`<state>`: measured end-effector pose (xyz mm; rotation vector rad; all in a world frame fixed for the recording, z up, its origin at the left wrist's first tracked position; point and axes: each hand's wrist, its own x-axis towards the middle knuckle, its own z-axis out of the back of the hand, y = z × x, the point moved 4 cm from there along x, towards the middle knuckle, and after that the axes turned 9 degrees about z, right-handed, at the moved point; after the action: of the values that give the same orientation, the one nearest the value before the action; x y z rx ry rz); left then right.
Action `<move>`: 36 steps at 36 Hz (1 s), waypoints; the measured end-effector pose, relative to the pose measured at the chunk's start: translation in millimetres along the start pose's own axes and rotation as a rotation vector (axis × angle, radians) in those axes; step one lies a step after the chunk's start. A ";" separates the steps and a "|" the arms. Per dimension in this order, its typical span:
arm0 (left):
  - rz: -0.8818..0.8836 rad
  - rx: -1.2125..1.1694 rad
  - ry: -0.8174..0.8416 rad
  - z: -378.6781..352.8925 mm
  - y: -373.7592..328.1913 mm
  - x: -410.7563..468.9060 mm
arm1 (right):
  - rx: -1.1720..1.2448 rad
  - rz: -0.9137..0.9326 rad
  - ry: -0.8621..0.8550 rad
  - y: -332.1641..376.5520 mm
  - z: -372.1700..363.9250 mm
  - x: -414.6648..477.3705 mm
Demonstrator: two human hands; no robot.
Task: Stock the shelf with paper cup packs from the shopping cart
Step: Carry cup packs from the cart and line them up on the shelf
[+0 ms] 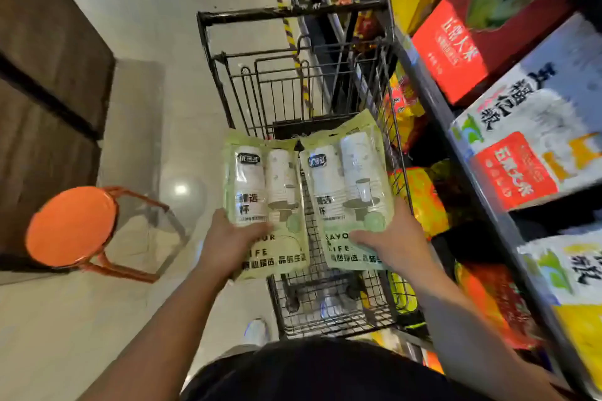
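Note:
Two pale green paper cup packs are held side by side over the black wire shopping cart (384,81). My left hand (228,239) grips the lower edge of the left pack (265,185), thumb on its front. My right hand (395,238) grips the lower right corner of the right pack (345,179). Each pack shows white stacked cups behind a clear window. The cart basket under the packs looks bare wire where it shows. The shelf (462,153) runs along the right side, close to the cart.
An orange round stool (70,226) stands on the tiled floor at left. A brown counter (49,52) lines the far left. Shelf tiers hold rice boxes (534,127) and bright snack bags (420,202). Yellow-black tape (286,26) marks the floor ahead.

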<state>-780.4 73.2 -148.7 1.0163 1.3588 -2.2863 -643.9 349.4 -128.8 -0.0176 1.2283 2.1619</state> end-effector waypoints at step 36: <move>-0.532 0.378 0.751 -125.9 -10.3 -243.6 | 0.425 -0.080 -0.908 -62.7 64.4 -426.8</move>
<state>-560.6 161.5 -10.0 1.9893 1.6394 -2.7476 -253.2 198.2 -7.5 0.9594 1.0492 1.4801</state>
